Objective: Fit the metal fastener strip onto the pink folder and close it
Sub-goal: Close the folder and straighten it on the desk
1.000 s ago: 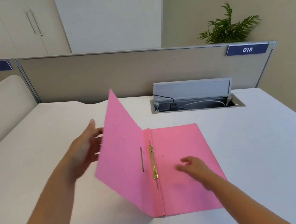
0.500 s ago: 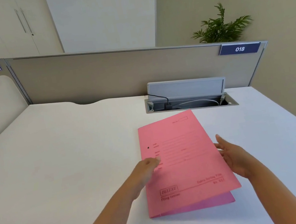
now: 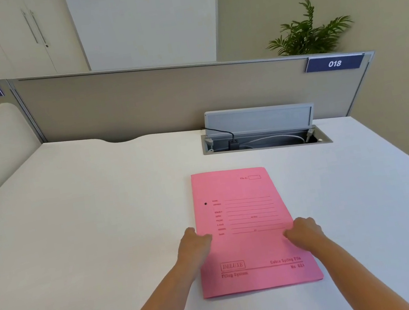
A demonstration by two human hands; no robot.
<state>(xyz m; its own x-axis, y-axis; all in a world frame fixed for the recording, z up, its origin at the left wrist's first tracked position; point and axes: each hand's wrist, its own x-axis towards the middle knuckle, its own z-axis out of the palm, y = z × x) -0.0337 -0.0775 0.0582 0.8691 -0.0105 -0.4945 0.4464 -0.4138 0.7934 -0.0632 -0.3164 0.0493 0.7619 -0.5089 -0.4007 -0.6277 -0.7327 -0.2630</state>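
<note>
The pink folder (image 3: 247,204) lies closed and flat on the white desk (image 3: 96,225), printed cover up, spine on the left. My left hand (image 3: 194,247) rests on its left edge with the fingers curled onto the cover. At the right edge, my right hand (image 3: 304,231) sits the same way, fingers bent down on the cover. The metal fastener strip is hidden inside the closed folder; only a small dark hole shows near the spine.
Behind the folder an open cable box (image 3: 265,142) with a raised grey lid is sunk into the desk. A beige partition (image 3: 136,104) with number plates 017 and 018 runs along the back edge. A plant (image 3: 310,33) stands beyond it.
The front cover swung from upright over to the right and now lies fully flat. Both hands moved onto the folder's side edges; the fastener went out of sight.
</note>
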